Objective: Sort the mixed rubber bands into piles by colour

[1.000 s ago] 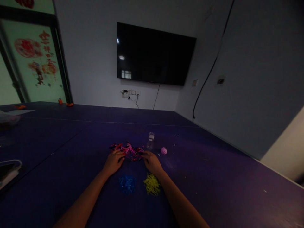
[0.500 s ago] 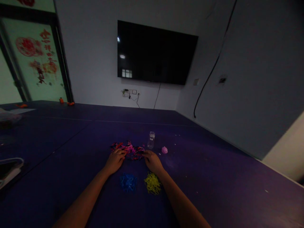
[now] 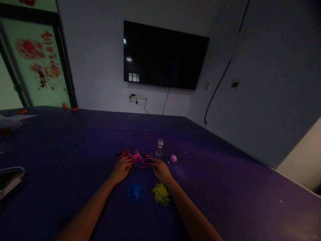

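A loose pile of thin pink, red and black rubber bands (image 3: 136, 156) lies on the dark purple surface. At its left front edge rests my left hand (image 3: 122, 168), palm down, fingers stretched onto the bands. My right hand (image 3: 161, 170) touches the pile's right edge, its fingers pointing left and extended. Neither hand lifts anything that I can see; the fingertips are partly lost among the bands. Nearer to me, between my forearms, sit a heap of blue bands (image 3: 135, 192) and a heap of yellow bands (image 3: 161, 193).
Just beyond my right hand is a clear plastic bottle (image 3: 159, 149), with a pink, rounded small object (image 3: 173, 158) to its right. A white-edged object (image 3: 11, 182) lies at far left, below a plastic bag (image 3: 10, 124). A television (image 3: 165, 55) hangs on the wall.
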Demonstrator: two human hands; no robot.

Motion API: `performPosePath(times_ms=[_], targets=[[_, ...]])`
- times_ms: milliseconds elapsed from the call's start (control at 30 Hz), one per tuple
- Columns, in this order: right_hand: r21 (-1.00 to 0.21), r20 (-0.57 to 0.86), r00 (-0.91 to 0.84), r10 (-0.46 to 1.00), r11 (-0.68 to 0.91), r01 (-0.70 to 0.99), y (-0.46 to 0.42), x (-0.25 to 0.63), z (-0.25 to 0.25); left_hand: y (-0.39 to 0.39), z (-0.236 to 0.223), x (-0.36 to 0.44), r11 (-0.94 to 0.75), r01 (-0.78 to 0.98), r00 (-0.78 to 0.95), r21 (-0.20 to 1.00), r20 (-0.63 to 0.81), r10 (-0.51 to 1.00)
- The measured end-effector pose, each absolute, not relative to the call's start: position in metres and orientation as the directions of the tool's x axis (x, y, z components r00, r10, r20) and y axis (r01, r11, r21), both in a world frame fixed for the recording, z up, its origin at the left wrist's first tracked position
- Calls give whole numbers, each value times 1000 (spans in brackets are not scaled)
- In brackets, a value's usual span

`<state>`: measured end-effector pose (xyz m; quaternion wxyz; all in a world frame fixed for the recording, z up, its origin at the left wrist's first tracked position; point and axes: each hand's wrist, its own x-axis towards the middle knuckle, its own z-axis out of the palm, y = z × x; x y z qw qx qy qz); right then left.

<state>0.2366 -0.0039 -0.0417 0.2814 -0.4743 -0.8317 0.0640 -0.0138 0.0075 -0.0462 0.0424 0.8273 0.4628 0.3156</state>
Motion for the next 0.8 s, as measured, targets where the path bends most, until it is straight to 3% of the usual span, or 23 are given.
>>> performPosePath(times_ms=[800], targets=[[-391, 413, -379, 828, 537, 748, -1, 237, -45, 2, -40, -10, -572, 750, 399, 332, 464, 791]])
